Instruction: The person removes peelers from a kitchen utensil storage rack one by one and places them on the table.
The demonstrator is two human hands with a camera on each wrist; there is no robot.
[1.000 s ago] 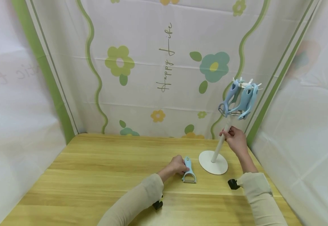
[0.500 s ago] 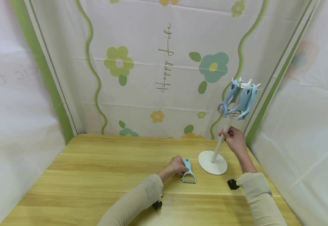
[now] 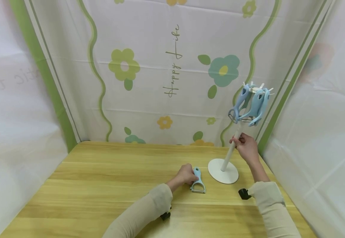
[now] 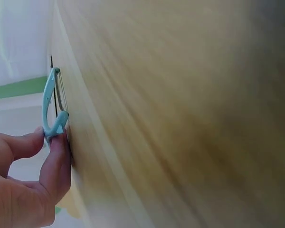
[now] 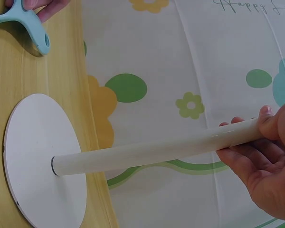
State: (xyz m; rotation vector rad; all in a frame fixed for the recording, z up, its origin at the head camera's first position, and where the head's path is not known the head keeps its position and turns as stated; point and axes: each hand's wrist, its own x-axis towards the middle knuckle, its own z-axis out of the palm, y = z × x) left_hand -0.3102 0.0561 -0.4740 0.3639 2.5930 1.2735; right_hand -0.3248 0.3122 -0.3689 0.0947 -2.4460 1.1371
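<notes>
My left hand pinches a light blue peeler between thumb and fingers, low at the wooden tabletop. In the left wrist view the thumb and a finger meet at the neck of the peeler, just below its blade frame. With my right hand I grip the white pole of an upright stand with a round white base. The right wrist view shows fingers and thumb curled round that pole. Several blue and teal peelers hang from the prongs at the stand's top.
The wooden table reaches back to a flower-printed curtain. White sheets close in both sides. The stand is near the table's back right corner, with the hanging peelers high above the right hand.
The view has shifted very slightly. Both hands keep their holds, and the peeler and the stand stay in place.
</notes>
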